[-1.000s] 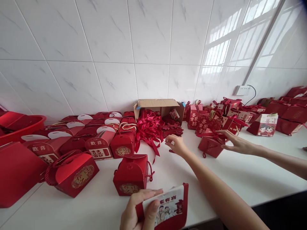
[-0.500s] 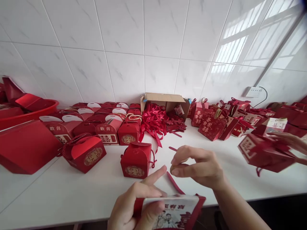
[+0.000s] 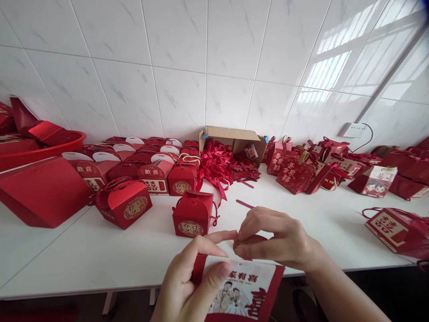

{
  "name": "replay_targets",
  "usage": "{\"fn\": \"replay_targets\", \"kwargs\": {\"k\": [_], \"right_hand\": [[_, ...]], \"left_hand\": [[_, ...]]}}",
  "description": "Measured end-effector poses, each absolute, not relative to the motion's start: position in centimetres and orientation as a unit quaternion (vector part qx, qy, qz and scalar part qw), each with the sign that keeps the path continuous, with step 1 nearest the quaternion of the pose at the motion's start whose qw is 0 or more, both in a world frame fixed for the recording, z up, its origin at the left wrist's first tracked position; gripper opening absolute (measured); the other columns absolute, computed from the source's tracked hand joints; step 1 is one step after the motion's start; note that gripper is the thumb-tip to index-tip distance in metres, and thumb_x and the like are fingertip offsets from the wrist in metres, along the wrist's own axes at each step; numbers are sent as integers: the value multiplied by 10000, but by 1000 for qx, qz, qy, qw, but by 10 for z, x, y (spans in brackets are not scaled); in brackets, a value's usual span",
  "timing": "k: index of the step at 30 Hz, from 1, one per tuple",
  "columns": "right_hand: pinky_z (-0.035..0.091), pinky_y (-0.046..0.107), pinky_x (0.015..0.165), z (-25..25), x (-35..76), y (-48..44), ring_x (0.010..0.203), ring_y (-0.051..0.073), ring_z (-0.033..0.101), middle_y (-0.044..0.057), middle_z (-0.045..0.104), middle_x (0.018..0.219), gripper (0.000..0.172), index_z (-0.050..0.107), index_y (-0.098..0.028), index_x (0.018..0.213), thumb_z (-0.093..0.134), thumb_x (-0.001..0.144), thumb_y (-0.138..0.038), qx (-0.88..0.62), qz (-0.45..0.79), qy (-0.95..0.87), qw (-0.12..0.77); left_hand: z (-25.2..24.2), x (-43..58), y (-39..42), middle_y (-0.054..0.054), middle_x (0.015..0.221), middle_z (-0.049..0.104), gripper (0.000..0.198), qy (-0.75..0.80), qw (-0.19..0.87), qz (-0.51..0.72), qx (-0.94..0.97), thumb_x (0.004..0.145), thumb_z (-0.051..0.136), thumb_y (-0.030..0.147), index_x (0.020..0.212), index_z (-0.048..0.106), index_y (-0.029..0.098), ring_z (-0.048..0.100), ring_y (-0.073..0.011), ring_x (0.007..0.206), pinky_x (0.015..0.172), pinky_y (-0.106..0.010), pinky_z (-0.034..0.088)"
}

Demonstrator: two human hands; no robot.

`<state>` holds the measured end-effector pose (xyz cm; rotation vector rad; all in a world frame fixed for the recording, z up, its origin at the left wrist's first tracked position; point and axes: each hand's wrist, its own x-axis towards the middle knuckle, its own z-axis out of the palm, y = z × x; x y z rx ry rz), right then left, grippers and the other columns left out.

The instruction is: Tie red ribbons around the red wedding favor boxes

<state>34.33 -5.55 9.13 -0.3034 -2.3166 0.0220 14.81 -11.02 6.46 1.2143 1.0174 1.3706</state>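
My left hand (image 3: 187, 281) grips a red gift box (image 3: 276, 295) at the near edge of the table, thumb over its white front panel with a cartoon couple and red lettering. Just above the box's top edge, the fingers of my right hand (image 3: 278, 239) are pinched on a dark red strip (image 3: 250, 243); part of it is covered by the fingers. The left index finger reaches toward the right fingertips. Beyond my hands stands a small red box (image 3: 192, 214) with a gold emblem and a cord handle.
Rows of red boxes (image 3: 152, 176) line the wall at left, beside a red basin (image 3: 78, 139). A cardboard carton (image 3: 231, 133) spills red ribbons (image 3: 216, 165). Finished-looking bags (image 3: 295, 174) crowd the right, and a red box (image 3: 392, 230) lies near the right edge.
The box in my left hand has tilted so more of its front shows. My right hand has drawn close to its top edge. At right, another person's hand has left the frame; the box there is down.
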Motion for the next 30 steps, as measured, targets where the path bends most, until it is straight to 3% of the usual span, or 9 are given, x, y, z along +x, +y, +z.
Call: {"fn": "replay_targets", "kwargs": {"k": [7,11,15,18,20,26,30], "right_hand": [[554,305,696,85,340,-50,810,166,656,94,685,896,257,704,-164,1029,505,910,-54,-107,52,-908,402],[554,258,644,80,335,-50,759,138,652,64,658,872,336,704,-215,1046,483,882,-23,-125,72,-890,432],[558,249,629,75,329,-46,730,130,661,54,658,855,299,725,-225,1010,512,890,-52,-134,71,-882,447],[570,262,635,71,330,-39,732,140,681,51,684,864,280,738,-244,1006,557,886,-67,-151,73,-864,475],[578,281,642,70,336,-36,741,157,697,44,701,850,277,751,-259,978,594,867,-60,-188,76,-834,514],[504,326,531,72,356,-60,571,149,637,22,697,843,271,748,-291,934,674,810,-62,-326,104,-659,669],[465,369,601,73,339,-81,610,166,574,19,698,752,277,746,-301,957,672,815,-75,-280,111,-755,582]], "left_hand": [[59,139,-104,-70,1174,688,277,393,550,553,487,720,744,454,699,621,207,690,-147,586,491,-219,563],[52,132,-101,-99,1082,712,255,373,505,548,554,761,708,438,697,628,205,708,-198,687,553,-257,586],[48,129,-99,-107,1111,707,241,377,491,555,556,773,702,419,696,627,203,708,-198,697,522,-244,568],[46,127,-92,-114,1121,706,192,369,441,568,589,792,697,374,727,645,201,703,-262,948,674,-272,587],[45,127,-84,-106,1058,721,171,375,393,598,590,815,677,361,765,648,200,681,-264,1013,776,-297,573],[30,131,-63,-52,836,725,174,418,299,634,578,833,654,365,843,639,192,696,-194,760,726,-278,561],[20,133,-59,-45,853,730,135,391,275,613,629,874,605,328,885,626,196,698,-180,761,701,-258,561]]}}
